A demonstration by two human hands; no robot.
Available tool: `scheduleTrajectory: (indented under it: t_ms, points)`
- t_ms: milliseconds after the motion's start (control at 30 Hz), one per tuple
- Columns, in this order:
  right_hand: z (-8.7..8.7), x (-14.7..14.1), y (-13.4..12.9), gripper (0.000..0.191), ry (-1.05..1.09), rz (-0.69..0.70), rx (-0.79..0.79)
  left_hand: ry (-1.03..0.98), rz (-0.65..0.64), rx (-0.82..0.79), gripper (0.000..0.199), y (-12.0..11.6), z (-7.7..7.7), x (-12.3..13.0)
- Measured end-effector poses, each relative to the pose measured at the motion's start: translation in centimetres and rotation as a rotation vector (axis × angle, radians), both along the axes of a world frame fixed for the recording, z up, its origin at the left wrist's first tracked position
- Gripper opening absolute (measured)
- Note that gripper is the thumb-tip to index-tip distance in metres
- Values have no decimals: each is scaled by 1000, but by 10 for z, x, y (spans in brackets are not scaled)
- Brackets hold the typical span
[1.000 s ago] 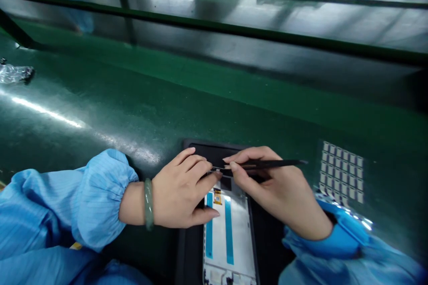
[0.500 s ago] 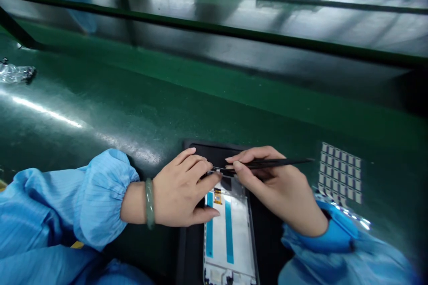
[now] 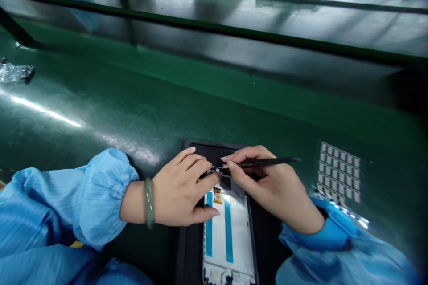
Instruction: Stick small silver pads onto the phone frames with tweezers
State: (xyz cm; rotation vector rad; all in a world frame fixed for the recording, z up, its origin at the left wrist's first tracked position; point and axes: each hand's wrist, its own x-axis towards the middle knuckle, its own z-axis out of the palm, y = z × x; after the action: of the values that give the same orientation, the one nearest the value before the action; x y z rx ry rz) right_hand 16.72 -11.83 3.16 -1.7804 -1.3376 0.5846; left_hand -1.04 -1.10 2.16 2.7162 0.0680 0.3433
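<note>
- Black tweezers (image 3: 264,161): pinched between the thumb and forefinger of your right hand (image 3: 272,187). They lie nearly level, with the tip pointing left and the free end jutting past the knuckles to the right.
- Tip of the tweezers: meets your left fingertips (image 3: 214,177) over the top edge of the frame (image 3: 230,231). Anything caught in the tip is too small to tell.
- Left hand (image 3: 180,191): fingers curled together. The forefinger presses down at the frame's top left corner and the thumb lies along its left side. It closes on nothing; it only bears on the frame.
- Frame: a white phone part with two blue strips (image 3: 228,230) running lengthwise and a small gold contact (image 3: 217,196) between them, just under your left fingertips. It sits directly below both hands, and its lower end runs out of view.
- Black tray (image 3: 190,249): holds the frame. Its far edge shows just beyond your knuckles.
- Green bangle (image 3: 149,202): on your left wrist, next to the blue sleeve (image 3: 96,200).
- Sheet of small grey squares (image 3: 339,171): lies flat on the green bench (image 3: 133,98), to the right of your right hand and apart from it.
- Clear plastic scrap (image 3: 15,72): far off to the left of your left arm, well apart from the work.
</note>
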Motion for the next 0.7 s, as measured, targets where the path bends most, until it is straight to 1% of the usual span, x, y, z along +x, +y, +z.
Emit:
scheduleTrajectory:
  t_ms: [200,400,567,700]
  points:
    - [-4,0,0,13,57,-14,25,17,0,11,54,0,2,1]
    - [-5,-5,1,9,-47,-35,90,22,1,13,53,0,2,1]
    - [-7,-3,0,12,52,-72,87,31,6,42,54,0,1,1]
    - [-8,-3,0,7,0,-28,119,27,1,50,54,-1,2,1]
